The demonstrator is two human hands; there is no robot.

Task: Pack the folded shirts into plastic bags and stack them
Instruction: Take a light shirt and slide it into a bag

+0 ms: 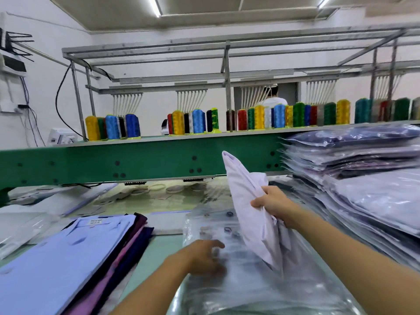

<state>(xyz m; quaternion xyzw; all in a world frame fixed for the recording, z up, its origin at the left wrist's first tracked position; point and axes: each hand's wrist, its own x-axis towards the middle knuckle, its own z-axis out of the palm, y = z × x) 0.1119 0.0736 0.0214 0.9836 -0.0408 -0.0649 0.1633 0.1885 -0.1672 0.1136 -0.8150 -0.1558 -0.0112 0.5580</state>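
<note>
- The right hand (272, 206) clutched the lilac shirt (245, 189) mid-length, its lower end hanging at the plastic bag (238, 292).
- The left hand (204, 258) lay on that bag; blur hid its grip.

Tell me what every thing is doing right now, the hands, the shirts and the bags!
right hand, grips the lilac shirt.
lilac shirt, folded, held up tilted, lower end at the plastic bag.
left hand, rests on the plastic bag; blurred, grip unclear.
plastic bag, lying on the table.
folded shirts, stacked unbagged at the left, light blue on top.
bagged shirts, piled at the right.
</note>
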